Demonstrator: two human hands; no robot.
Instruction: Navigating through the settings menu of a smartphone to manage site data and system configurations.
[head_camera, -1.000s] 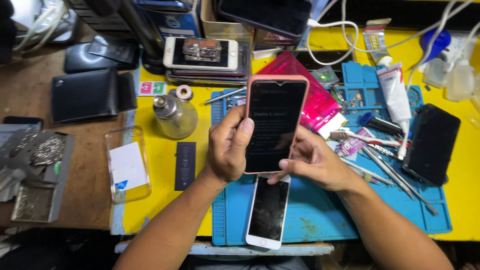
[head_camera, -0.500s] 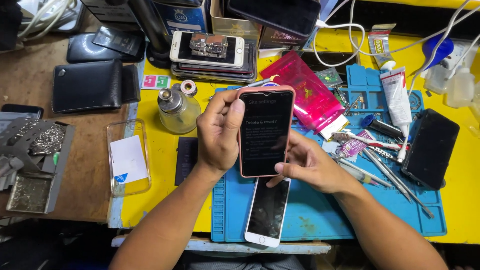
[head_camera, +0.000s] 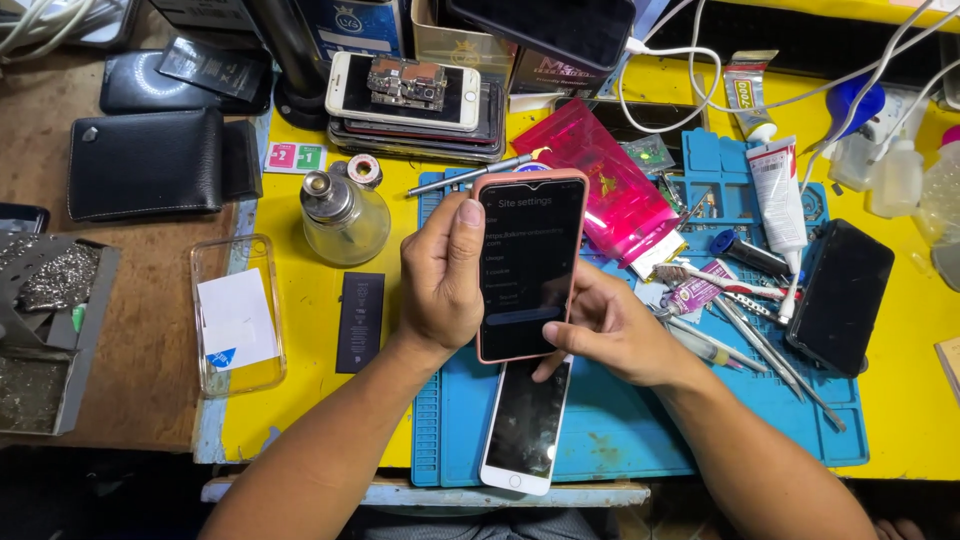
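Observation:
My left hand (head_camera: 442, 277) grips a smartphone in a pink case (head_camera: 528, 262), thumb lying along its left edge; the lit screen shows a dark menu. At the phone's lower right, my right hand (head_camera: 612, 332) cups it, fingers touching the bottom of the screen. I hold it above a blue repair mat (head_camera: 620, 440). Under the held phone, a white phone with a dark screen (head_camera: 524, 425) lies flat on the mat, its top end hidden.
A glass bottle (head_camera: 343, 218), a black phone battery (head_camera: 359, 321) and a clear phone case (head_camera: 238, 315) lie left of the mat. A phone stack (head_camera: 405, 100) stands behind. A pink bag (head_camera: 608, 185), tweezers and glue tubes (head_camera: 775, 195), and a black phone (head_camera: 838, 295) lie to the right.
The phone's screen went from dark to showing a menu. Both hands with the phone shifted slightly lower in view as the camera moved.

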